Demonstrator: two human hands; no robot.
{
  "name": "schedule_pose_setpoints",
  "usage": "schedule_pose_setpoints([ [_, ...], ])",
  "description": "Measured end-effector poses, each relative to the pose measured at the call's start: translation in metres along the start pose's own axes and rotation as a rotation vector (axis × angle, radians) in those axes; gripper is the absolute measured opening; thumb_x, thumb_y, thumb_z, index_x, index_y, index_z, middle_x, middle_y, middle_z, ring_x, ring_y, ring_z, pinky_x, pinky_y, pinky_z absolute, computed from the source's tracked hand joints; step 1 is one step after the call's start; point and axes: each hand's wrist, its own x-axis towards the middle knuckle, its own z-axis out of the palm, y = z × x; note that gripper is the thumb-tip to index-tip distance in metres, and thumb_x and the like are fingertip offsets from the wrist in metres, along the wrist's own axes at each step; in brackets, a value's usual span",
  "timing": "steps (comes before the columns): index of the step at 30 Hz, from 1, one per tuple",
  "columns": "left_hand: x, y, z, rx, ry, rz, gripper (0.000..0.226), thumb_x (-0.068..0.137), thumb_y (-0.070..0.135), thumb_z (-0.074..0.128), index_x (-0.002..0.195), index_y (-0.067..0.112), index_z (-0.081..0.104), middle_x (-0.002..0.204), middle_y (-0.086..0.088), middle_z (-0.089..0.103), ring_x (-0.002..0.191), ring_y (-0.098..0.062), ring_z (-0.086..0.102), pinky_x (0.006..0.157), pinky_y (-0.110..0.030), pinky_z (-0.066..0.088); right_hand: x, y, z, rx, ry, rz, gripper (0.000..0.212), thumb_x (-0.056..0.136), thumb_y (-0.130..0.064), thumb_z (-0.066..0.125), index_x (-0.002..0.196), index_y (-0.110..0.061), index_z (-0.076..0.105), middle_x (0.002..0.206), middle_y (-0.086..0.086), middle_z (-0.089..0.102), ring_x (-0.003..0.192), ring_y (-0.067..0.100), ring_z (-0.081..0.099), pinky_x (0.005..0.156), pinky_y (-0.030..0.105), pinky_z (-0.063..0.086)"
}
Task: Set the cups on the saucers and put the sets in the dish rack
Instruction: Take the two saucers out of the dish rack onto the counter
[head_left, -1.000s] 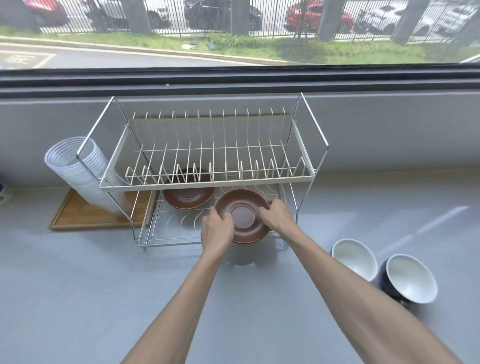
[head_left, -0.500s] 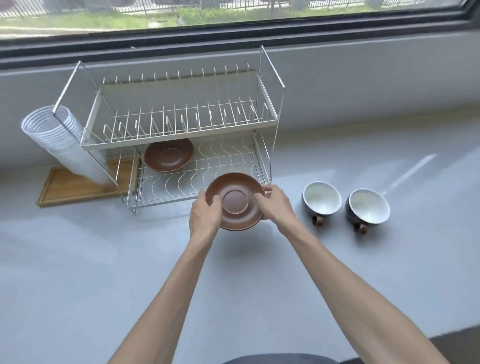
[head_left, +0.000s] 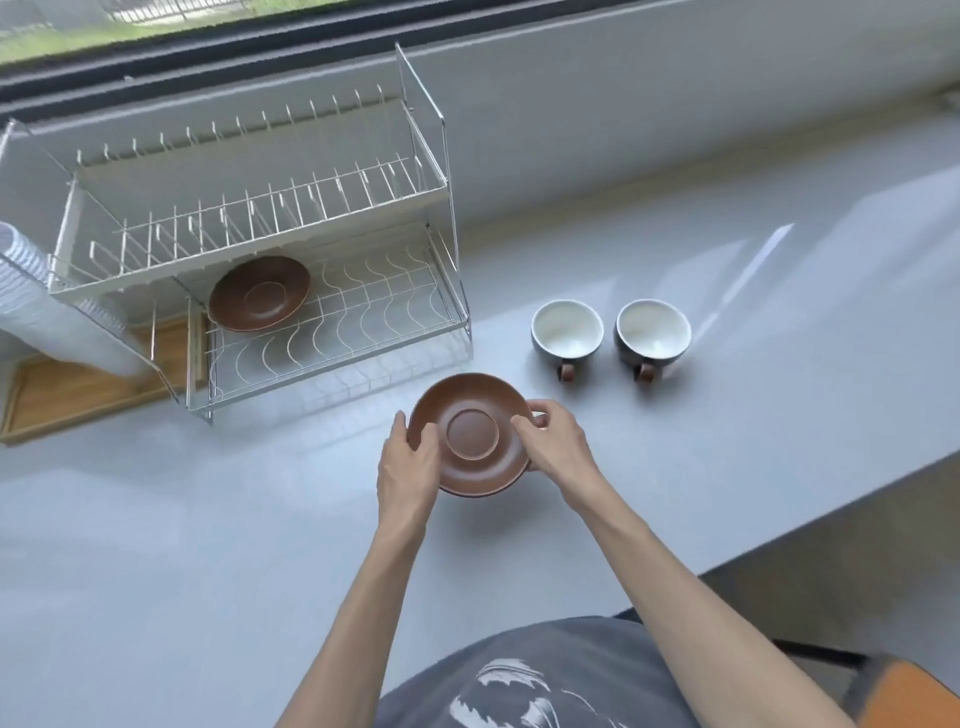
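Both hands are clamped on one brown saucer (head_left: 470, 435): the left hand (head_left: 407, 470) pinches its near-left rim, thumb lying on the upper face, and the right hand (head_left: 555, 441) pinches the right rim the same way, so the dish hangs level just above the grey counter (head_left: 182, 545), in front of the rack's right end. A second ago this saucer sat on the lower shelf of the wire dish rack (head_left: 249, 260); it has since been drawn out and toward the body, which to my eye means it is about to be set down so a cup can go on it. The second saucer (head_left: 260, 293) remains on the lower shelf, left of centre, tucked under the upper tier. The two cups, the nearer cup (head_left: 567, 329) and the farther cup (head_left: 653, 330), stand upright side by side to the right, close together, handles facing the person, well clear of the hands. Open counter lies below and left of the saucer; the counter's front edge runs diagonally at lower right, not far beyond the cups. A stack of white cups (head_left: 47, 306) leans by the rack's left end over a wooden tray (head_left: 78, 387).
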Motion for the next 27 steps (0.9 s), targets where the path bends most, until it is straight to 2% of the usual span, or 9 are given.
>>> schedule_pose_setpoints([
  [4, -0.011, -0.007, 0.026, 0.024, -0.069, 0.006, 0.072, 0.091, 0.044, 0.047, 0.157, 0.026, 0.023, 0.157, 0.001, 0.040, 0.142, -0.023, 0.040, 0.117, -0.048, 0.031, -0.006, 0.027, -0.026, 0.032, 0.050, 0.054, 0.037, 0.080, -0.035, 0.059, 0.115, -0.025, 0.065, 0.094, -0.010, 0.069, 0.094, 0.020, 0.069, 0.086, 0.048, 0.060],
  [10, -0.024, 0.002, 0.079, 0.054, -0.189, 0.043, 0.071, 0.094, 0.043, 0.048, 0.158, 0.026, 0.022, 0.157, 0.001, 0.041, 0.140, -0.021, 0.042, 0.117, -0.045, 0.032, -0.005, 0.057, -0.078, 0.054, 0.174, 0.089, 0.028, 0.084, -0.032, 0.062, 0.111, -0.027, 0.065, 0.093, -0.013, 0.067, 0.096, 0.019, 0.067, 0.089, 0.048, 0.058],
  [14, -0.034, 0.014, 0.124, 0.050, -0.264, 0.047, 0.071, 0.093, 0.044, 0.049, 0.157, 0.027, 0.024, 0.156, 0.000, 0.042, 0.139, -0.020, 0.044, 0.116, -0.045, 0.033, 0.007, 0.083, -0.120, 0.075, 0.228, 0.130, 0.029, 0.086, -0.032, 0.062, 0.115, -0.025, 0.064, 0.097, -0.010, 0.067, 0.097, 0.018, 0.066, 0.092, 0.046, 0.056],
  [20, -0.038, 0.014, 0.141, 0.092, -0.321, 0.061, 0.083, 0.080, 0.056, 0.045, 0.157, 0.031, 0.024, 0.150, 0.000, 0.046, 0.136, -0.021, 0.046, 0.115, -0.046, 0.035, 0.011, 0.095, -0.137, 0.099, 0.261, 0.146, 0.029, 0.088, -0.032, 0.061, 0.116, -0.025, 0.064, 0.099, -0.010, 0.067, 0.099, 0.019, 0.065, 0.090, 0.039, 0.054],
  [24, -0.037, 0.021, 0.158, 0.104, -0.356, 0.061, 0.078, 0.085, 0.055, 0.049, 0.156, 0.034, 0.026, 0.148, 0.000, 0.048, 0.134, -0.021, 0.048, 0.113, -0.045, 0.038, 0.017, 0.101, -0.150, 0.114, 0.287, 0.141, 0.027, 0.090, -0.030, 0.060, 0.117, -0.023, 0.063, 0.100, -0.008, 0.068, 0.100, 0.019, 0.064, 0.082, 0.031, 0.046],
  [27, -0.035, 0.020, 0.165, 0.124, -0.379, 0.060, 0.079, 0.080, 0.059, 0.049, 0.153, 0.039, 0.027, 0.145, 0.000, 0.049, 0.133, -0.021, 0.049, 0.113, -0.046, 0.039, 0.019, 0.105, -0.155, 0.124, 0.295, 0.153, 0.026, 0.092, -0.029, 0.060, 0.116, -0.023, 0.063, 0.097, -0.010, 0.065, 0.099, 0.018, 0.062, 0.081, 0.029, 0.042],
])
